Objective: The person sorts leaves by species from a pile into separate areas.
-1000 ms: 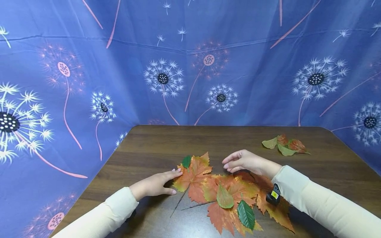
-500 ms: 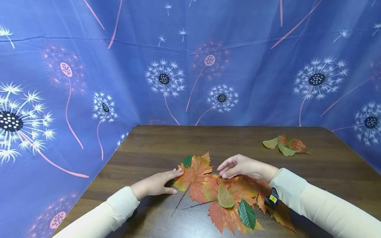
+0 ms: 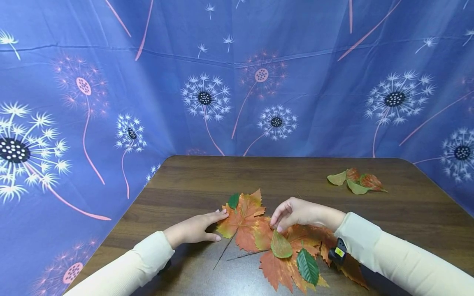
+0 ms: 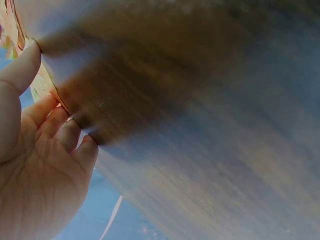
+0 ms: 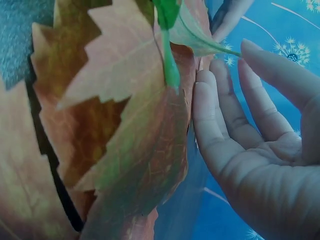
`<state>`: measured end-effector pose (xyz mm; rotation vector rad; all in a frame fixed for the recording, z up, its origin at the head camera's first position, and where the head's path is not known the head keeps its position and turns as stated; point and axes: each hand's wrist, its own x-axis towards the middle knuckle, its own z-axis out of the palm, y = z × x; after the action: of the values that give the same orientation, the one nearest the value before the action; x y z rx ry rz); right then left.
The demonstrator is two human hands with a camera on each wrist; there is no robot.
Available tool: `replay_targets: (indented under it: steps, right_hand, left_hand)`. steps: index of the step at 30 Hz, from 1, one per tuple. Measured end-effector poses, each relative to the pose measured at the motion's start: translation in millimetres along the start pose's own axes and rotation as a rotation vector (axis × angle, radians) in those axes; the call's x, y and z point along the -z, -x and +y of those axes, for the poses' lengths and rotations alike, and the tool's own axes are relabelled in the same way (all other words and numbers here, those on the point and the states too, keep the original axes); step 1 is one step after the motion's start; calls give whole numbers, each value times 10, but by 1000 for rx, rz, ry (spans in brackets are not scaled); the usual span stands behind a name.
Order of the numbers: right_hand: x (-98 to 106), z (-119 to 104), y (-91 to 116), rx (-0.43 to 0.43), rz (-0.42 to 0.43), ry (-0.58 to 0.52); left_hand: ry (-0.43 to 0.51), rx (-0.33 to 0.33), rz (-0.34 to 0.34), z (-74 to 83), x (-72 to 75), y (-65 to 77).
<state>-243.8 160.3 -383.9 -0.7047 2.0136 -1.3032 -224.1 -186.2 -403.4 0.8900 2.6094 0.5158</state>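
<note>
My left hand (image 3: 196,229) rests with extended fingers at the left edge of an orange artificial maple leaf (image 3: 244,218); in the left wrist view its fingertips (image 4: 89,140) touch the tabletop. A small dark green leaf (image 3: 233,200) lies at that maple leaf's top. To the right, my right hand (image 3: 301,213) pinches the thin stem of a small yellow-green leaf (image 3: 281,246), seen between thumb and forefinger in the right wrist view. That leaf is above a second orange maple leaf (image 3: 274,269), beside a serrated green leaf (image 3: 307,266). More orange leaf (image 3: 352,267) shows under my right wrist.
Several small green and reddish leaves (image 3: 357,188) lie in a group at the back right of the brown wooden table (image 3: 222,172). Dark maple leaf stems (image 3: 224,251) point toward the front. A blue dandelion-print curtain (image 3: 314,82) hangs behind and at the sides.
My right hand has moved left and down toward the yellow-green leaf, and its thumb and forefinger have closed on the leaf's stem. The left hand stays in place.
</note>
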Motion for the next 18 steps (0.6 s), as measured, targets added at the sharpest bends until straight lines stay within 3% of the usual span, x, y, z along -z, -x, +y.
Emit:
replay_targets:
  steps: [18]
  right_hand:
    - [-64, 44, 37, -16, 71, 26]
  left_hand:
    - [-2, 15, -1, 11, 2, 12]
